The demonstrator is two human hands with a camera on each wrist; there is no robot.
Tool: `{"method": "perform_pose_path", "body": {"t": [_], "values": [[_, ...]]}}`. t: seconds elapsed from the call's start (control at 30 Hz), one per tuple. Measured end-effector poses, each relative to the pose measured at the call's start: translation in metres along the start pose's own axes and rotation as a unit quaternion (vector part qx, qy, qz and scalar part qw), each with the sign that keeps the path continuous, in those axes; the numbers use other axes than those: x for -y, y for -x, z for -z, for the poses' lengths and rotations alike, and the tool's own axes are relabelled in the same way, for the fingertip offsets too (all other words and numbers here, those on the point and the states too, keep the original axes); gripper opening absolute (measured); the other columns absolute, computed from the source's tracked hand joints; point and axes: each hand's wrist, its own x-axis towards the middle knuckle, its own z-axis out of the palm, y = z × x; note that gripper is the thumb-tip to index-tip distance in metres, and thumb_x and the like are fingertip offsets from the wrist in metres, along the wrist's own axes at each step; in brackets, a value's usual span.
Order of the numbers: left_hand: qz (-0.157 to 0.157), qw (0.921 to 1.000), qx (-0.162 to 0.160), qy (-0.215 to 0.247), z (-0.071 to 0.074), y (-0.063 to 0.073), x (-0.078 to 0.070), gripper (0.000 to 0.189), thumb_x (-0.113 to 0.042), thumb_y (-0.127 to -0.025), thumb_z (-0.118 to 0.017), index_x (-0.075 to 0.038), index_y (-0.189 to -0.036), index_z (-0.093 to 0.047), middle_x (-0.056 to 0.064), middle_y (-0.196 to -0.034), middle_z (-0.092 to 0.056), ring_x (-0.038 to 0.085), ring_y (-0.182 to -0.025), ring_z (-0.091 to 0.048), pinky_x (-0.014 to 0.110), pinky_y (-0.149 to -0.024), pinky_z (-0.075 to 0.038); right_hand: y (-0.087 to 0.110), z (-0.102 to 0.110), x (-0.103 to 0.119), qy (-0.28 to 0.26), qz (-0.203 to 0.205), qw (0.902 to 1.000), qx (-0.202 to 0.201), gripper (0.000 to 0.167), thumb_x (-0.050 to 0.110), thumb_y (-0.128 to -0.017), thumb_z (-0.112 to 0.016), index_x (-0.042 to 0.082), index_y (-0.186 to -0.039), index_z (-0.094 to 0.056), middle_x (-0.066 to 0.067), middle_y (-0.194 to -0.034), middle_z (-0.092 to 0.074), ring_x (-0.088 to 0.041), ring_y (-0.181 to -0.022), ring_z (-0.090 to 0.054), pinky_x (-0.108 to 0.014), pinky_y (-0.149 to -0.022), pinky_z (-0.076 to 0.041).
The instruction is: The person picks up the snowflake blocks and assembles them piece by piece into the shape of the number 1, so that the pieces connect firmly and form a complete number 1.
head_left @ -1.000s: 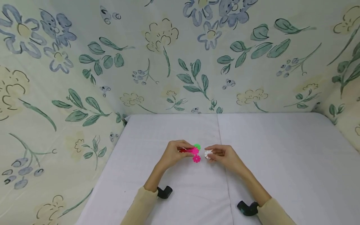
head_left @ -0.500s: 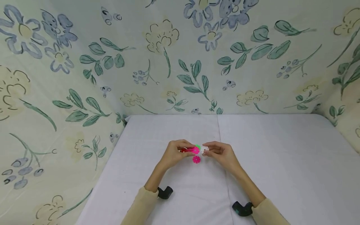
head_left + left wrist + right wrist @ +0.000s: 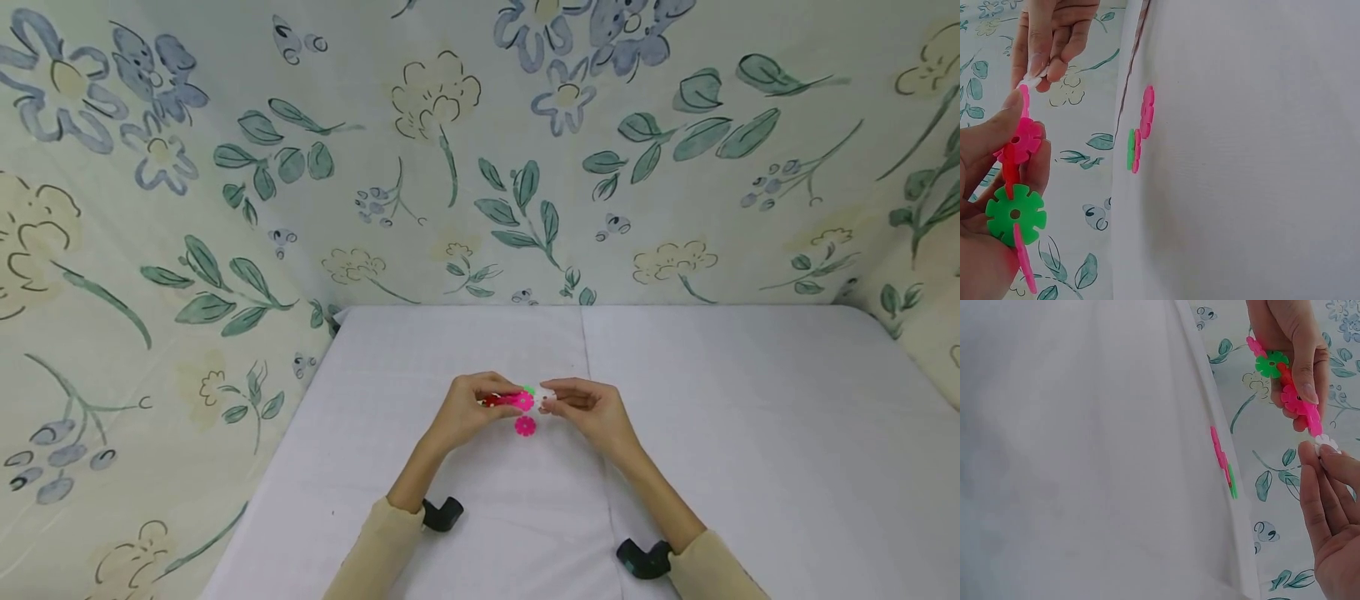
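My left hand (image 3: 467, 408) grips a chain of notched plastic interlocking discs, its thumb on the pink discs near the far end. Within the chain, a green disc (image 3: 1004, 212), a red disc (image 3: 1285, 374) and pink discs (image 3: 1025, 139) slot into one another at angles. My right hand (image 3: 592, 410) pinches a white notched disc (image 3: 1324, 445) between thumb and fingers. That white disc meets the edge of the chain's end pink disc (image 3: 1314, 420); whether their slots are engaged I cannot tell. Fingertips cover part of both.
Loose discs lie on the white-covered table (image 3: 750, 433) below the hands: a pink disc (image 3: 526, 427), and a green disc (image 3: 1130, 150) beside another pink disc (image 3: 1137, 150). A floral cloth (image 3: 480, 150) rises behind the table. Black wrist devices (image 3: 643, 558) sit at both wrists.
My right hand has moved left and slightly up, bringing the white disc from apart to against the chain's pink end. The left hand has stayed nearly still.
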Motion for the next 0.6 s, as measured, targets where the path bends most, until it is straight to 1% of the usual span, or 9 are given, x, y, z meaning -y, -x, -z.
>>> {"method": "perform_pose_path", "body": {"t": [0.2,0.4,0.6], "values": [[0.0,1.0,-0.001,-0.001,0.0,0.0008,0.0006,0.027,-0.013,-0.085,-0.086,-0.013,-0.112,-0.082,0.0,-0.101,-0.076,0.018,-0.096,-0.066,0.025,-0.078,-0.06,-0.0004,-0.0035,-0.0001,-0.006,0.012,0.9999,-0.001,0.028,0.003,-0.093,-0.076,-0.001,-0.12,-0.073,-0.027,-0.1,-0.075,-0.013,-0.086,-0.079,-0.025,-0.08,-0.063],[0.004,1.0,0.003,0.004,0.0008,0.0,0.0005,0.027,-0.014,-0.086,-0.086,-0.013,-0.112,-0.082,0.0,-0.102,-0.076,0.018,-0.096,-0.066,0.026,-0.079,-0.06,0.0005,-0.0057,0.0,-0.009,0.021,0.9997,-0.007,0.029,0.003,-0.092,-0.076,-0.001,-0.121,-0.073,-0.027,-0.101,-0.075,-0.013,-0.087,-0.079,-0.024,-0.081,-0.062],[0.006,1.0,0.002,0.001,0.0013,0.0,0.0003,0.027,-0.013,-0.086,-0.086,-0.013,-0.112,-0.082,0.0,-0.101,-0.076,0.017,-0.096,-0.066,0.025,-0.077,-0.06,0.0005,-0.0062,-0.0025,-0.018,0.026,0.9994,-0.012,0.029,0.002,-0.092,-0.076,-0.005,-0.12,-0.073,-0.027,-0.104,-0.077,-0.014,-0.089,-0.08,-0.025,-0.082,-0.062]]}}
